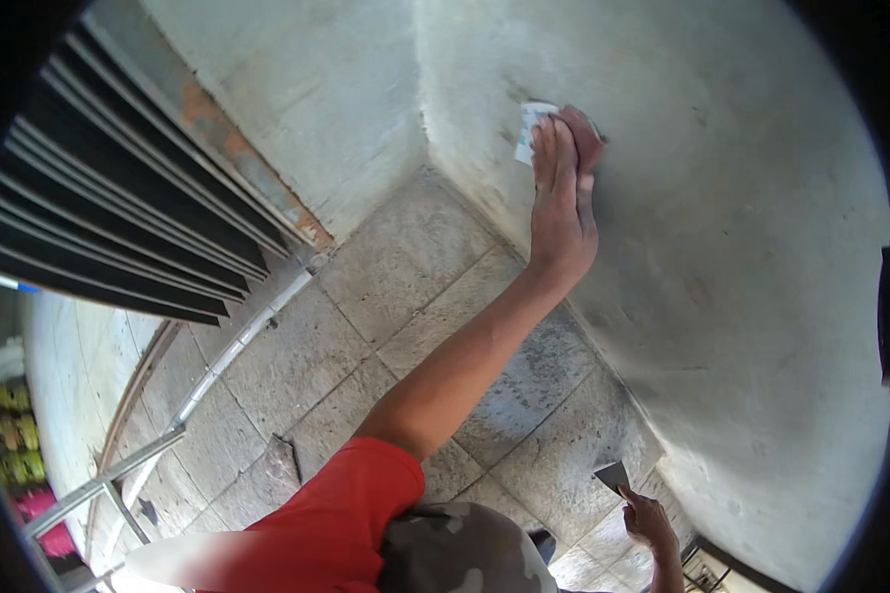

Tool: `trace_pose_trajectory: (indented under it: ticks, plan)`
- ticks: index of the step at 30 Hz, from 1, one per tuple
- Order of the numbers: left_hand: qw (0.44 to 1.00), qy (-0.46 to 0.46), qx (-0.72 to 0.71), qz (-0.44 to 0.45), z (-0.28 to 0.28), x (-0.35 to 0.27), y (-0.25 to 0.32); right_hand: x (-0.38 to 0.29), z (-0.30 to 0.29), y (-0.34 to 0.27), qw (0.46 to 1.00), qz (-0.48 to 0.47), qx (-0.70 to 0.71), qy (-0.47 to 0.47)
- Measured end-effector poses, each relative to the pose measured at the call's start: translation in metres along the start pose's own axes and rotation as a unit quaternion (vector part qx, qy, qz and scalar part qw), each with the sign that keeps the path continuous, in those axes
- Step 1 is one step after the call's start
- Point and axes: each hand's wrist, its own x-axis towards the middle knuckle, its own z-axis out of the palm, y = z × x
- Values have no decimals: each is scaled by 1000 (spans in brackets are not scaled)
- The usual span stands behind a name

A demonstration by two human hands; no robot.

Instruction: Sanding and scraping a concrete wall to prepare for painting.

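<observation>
My left hand (564,200) lies flat against the pale grey plastered wall (712,207), fingers pointing up. Under and between its fingers is a bent piece of sandpaper (584,141); the reddish-brown grit side shows on the right. Its white printed backing sticks out on the left. Lower down, at the right, my right hand (649,522) grips a putty knife (612,476) by its handle. The knife's flat blade points up and left, over the tiled floor, apart from the wall. Dark smudges mark the wall around the sandpaper.
Dark folding metal slats (133,193) stand at the left beside a rusty frame (230,141). A metal ladder-like frame (104,485) is at lower left. One loose flat scrap (282,461) lies on the grey floor tiles (297,370). My camouflage-clad leg (460,548) is at the bottom.
</observation>
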Motion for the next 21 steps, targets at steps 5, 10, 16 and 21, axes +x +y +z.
trace_pose_trajectory:
  ticks: [5, 10, 16, 21]
  plan:
    - [974, 163, 48, -153, -15, 105, -17, 14, -11, -33, 999, -4, -35, -34]
    - [998, 55, 26, 17, -8, 9, -4, 24, -5, -40, 994, -7, -60, -89]
    - [988, 123, 47, -84, -10, 88, -2, 21, -33, -52, 996, -5, -65, -53]
    - [995, 4, 55, -82, -12, -13, -4, 37, -26, -60, 994, 2, -80, -70]
